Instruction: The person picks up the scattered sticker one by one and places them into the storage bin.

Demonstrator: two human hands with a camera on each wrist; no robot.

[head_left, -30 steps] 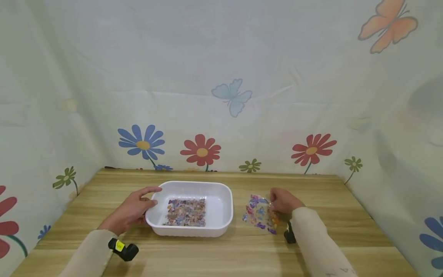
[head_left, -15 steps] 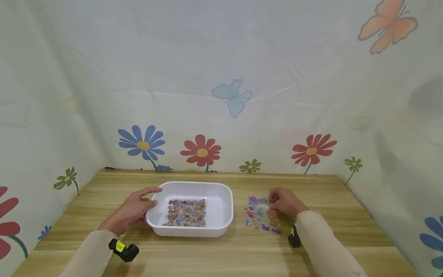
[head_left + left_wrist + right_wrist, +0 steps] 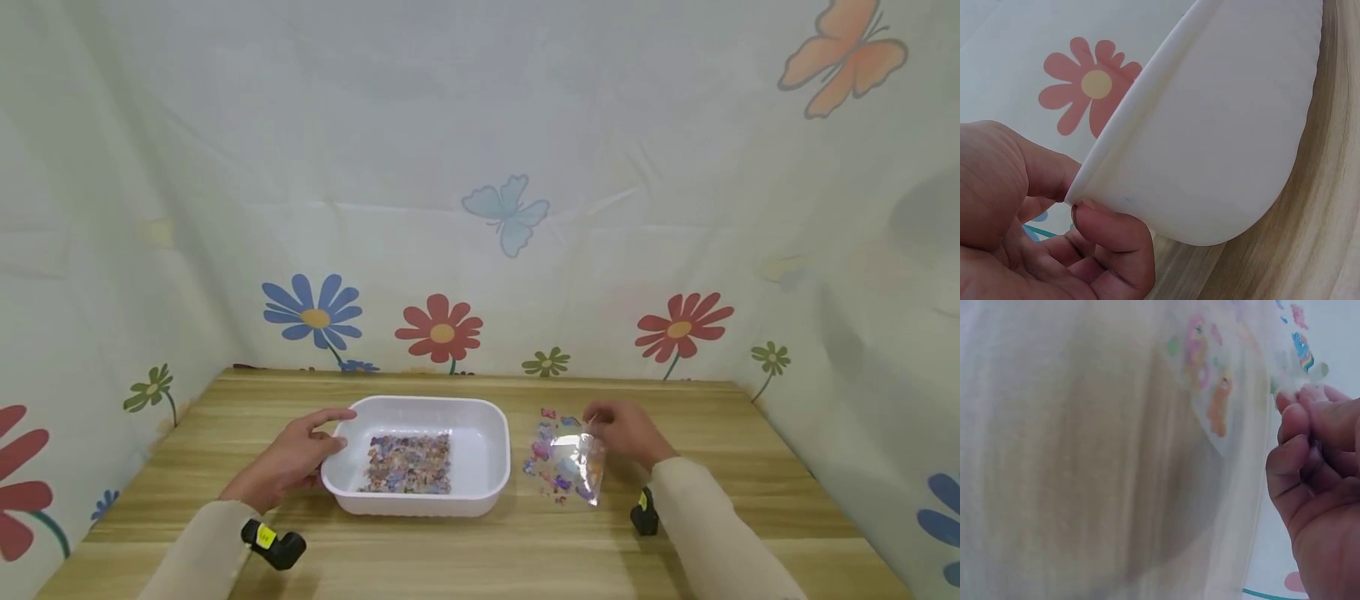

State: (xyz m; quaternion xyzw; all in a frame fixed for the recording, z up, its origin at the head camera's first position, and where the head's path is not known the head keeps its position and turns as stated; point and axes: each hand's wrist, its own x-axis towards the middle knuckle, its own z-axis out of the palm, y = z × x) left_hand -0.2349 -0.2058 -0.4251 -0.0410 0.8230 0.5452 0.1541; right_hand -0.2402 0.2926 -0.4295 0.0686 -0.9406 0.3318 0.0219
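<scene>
My left hand [image 3: 296, 454] holds the near-left end of a white plastic tray [image 3: 491, 450]. In the left wrist view its thumb and fingers [image 3: 1113, 228] pinch the tray's rim. Inside the tray lies a flat rectangle packed with small multicoloured pieces [image 3: 408, 462]. To the right of the tray, my right hand [image 3: 626, 429] pinches the edge of a clear plastic sheet [image 3: 562, 467] printed with small colourful figures. Up close, the right wrist view shows pony-like figures [image 3: 1219, 406] on the sheet, beside my curled fingers [image 3: 1291, 456].
The tray stands on a wood-grain table [image 3: 450, 558]. Behind and at both sides hangs a pale cloth backdrop [image 3: 375, 167] with printed flowers and butterflies. A black camera [image 3: 273, 546] is strapped to my left wrist, another camera [image 3: 643, 512] to my right.
My right hand has shifted slightly right, still pinching the clear sheet, which has changed its tilt and now shows a bright glare. My left hand keeps its hold on the tray.
</scene>
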